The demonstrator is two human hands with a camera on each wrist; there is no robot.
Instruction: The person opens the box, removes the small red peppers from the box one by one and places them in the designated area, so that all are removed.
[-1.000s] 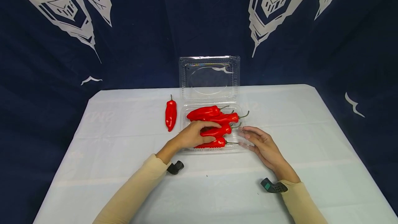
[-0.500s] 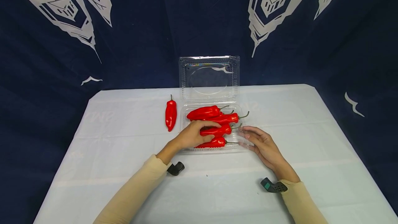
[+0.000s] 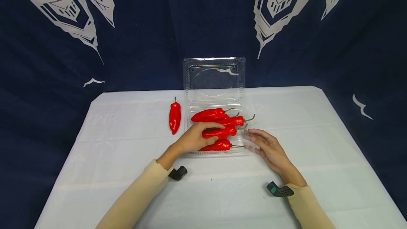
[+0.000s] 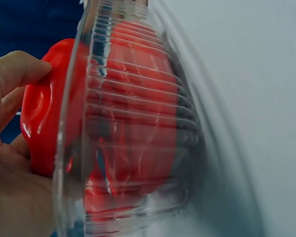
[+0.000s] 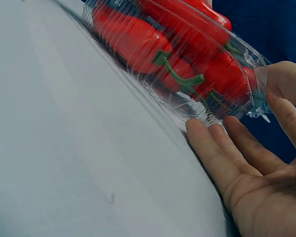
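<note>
My left hand grips a red pepper over the open clear plastic container. The left wrist view shows its thumb and fingers round the pepper's upper part, above the container's rim. Several more red peppers lie inside, their green stems pointing right; one pepper is at the back and another at the front. At the container's right end my right hand holds the rim, with several fingertips against the ribbed side wall.
A single red pepper lies on the white table, left of the container. The container's clear lid stands raised at the back. Behind the table hangs a dark blue cloth with white prints.
My left hand has shifted slightly left with the gripped pepper, opening a small gap to the front pepper. The right hand and container have stayed still.
</note>
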